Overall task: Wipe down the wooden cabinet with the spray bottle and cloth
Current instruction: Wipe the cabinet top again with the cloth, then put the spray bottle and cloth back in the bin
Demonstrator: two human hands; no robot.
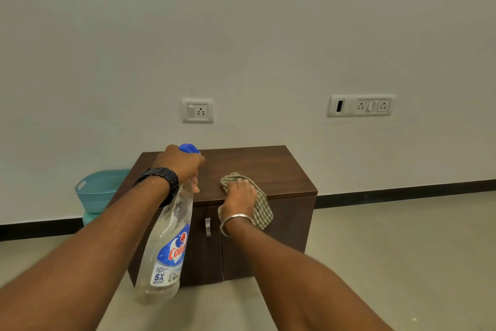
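L hand [180, 163] grip closed round spray bottle [167, 239] neck, 9 o'clock of cabinet [268, 169] top. R hand [239, 196] flat on cloth [261, 208] at front edge, 6 o'clock; prob. pressing, not clutching.

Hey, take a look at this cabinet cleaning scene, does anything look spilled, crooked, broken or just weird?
Nothing stands out. The left hand holds the clear plastic spray bottle with the blue trigger head, the right hand presses the checked cloth on the dark wooden cabinet. No spill is visible, and the cabinet doors look closed.
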